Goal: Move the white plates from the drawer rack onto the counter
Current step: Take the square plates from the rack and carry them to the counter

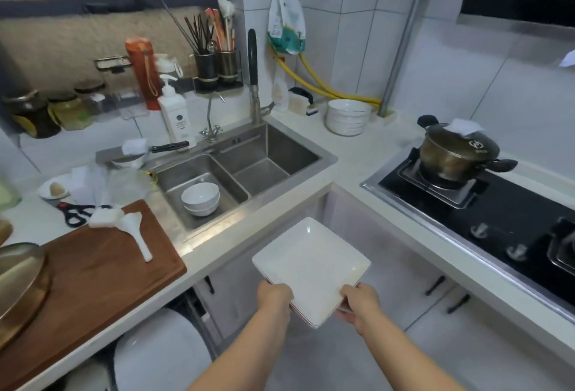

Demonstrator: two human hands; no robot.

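Below the counter (pixel 357 154) edge, in front of the sink (pixel 249 166), the left hand (pixel 273 297) and right hand (pixel 357 302) each clasp a near corner of stacked square white plates (pixel 311 266), held level. Glazed, stiff and breakable, they likely feel heavy and slippery, so opposite edges give the surest hold.

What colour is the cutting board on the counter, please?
Reddish-brown wood, the cutting board, seen in the head view.

No text can be read: the white pump bottle (pixel 175 116) just behind the sink (pixel 236 169) bears a round dark emblem with blurred lines beneath, the pot lid (pixel 460 138) right of the sink a small white mark, both illegible.
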